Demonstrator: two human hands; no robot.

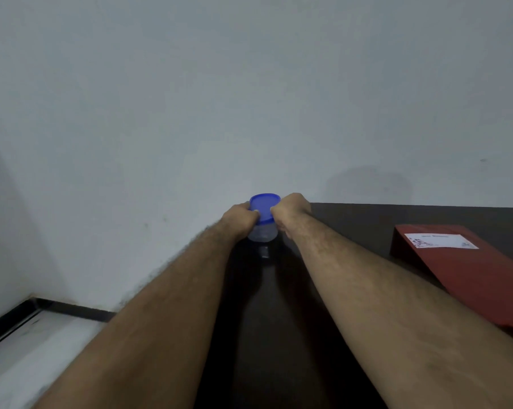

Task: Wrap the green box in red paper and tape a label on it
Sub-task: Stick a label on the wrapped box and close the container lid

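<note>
A box wrapped in red paper [473,270] lies on the dark table [352,225] at the right, with a white printed label [442,241] on its top face. Far from it, at the table's back left corner, stands a clear container with a blue lid [264,206]. My left hand [239,218] grips the lid's left side and my right hand [289,214] grips its right side. Both arms stretch forward over the table. No green surface of the box shows.
A pale wall [249,98] rises straight behind the table. At the lower left, the floor [28,349] with a dark skirting strip lies beyond the table's left edge.
</note>
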